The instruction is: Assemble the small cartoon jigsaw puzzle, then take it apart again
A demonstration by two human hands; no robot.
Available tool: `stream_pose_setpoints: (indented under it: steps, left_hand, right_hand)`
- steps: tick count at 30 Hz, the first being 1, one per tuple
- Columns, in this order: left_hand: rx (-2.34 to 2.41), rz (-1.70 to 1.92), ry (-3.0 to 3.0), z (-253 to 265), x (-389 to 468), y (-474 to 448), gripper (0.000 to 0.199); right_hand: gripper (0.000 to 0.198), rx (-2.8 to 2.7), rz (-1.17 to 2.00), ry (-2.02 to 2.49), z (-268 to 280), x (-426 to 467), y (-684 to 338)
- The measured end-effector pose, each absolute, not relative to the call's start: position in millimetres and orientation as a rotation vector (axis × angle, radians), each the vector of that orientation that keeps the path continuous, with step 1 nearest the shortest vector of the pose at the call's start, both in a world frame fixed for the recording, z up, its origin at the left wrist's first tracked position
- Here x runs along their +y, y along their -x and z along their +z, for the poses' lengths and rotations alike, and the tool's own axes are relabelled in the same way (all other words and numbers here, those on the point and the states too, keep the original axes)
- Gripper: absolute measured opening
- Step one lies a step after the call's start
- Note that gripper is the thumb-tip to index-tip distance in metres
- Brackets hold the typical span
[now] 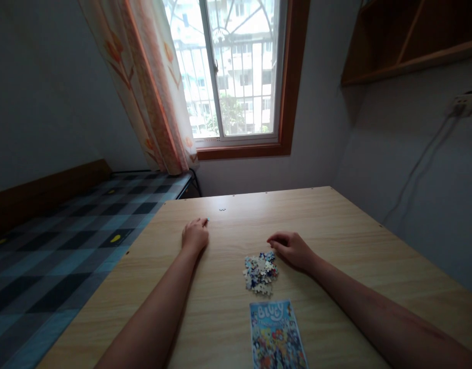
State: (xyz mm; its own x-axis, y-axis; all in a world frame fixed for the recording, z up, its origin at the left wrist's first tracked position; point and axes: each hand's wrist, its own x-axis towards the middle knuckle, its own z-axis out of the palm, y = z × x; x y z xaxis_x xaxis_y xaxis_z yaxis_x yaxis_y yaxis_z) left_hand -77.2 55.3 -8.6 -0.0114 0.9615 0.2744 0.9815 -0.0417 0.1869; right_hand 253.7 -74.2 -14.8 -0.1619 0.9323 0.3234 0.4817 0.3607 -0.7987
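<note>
My left hand [196, 234] rests on the far left part of the wooden table [220, 318], thumb and fingers pinched on a small bluish puzzle piece [208, 220]. A heap of jigsaw pieces [260, 272] lies in the middle, some with pale backs up, others showing blue and coloured print. Just beyond the heap's right side is my right hand [293, 249], its fingers curled and pinched together; whatever they may hold is too small to tell. Nearer me lies a flat picture box [279, 335] marked "Bluey", cut off by the lower edge.
A small dark zigzag shape [222, 209] lies near the table's far edge. Left of the table stands a bed with a checked cover [85, 220]. Behind are a curtain [143, 87] and a window [239, 77]. A wooden shelf [408, 61] hangs at upper right.
</note>
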Motion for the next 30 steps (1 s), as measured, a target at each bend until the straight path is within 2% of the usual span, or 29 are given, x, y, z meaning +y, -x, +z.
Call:
stream_pose_setpoints:
  steps: [11,30]
  left_hand:
    - [-2.213,-0.118,2.117,2,80,80,0.056]
    - [-2.211,-0.134,2.193,1,82,71,0.058]
  right_hand:
    - [0.02,-1.817,0.654,1.235,-13,-76,-253]
    - [0.019,-1.799,0.687,1.256,-15,-76,-253]
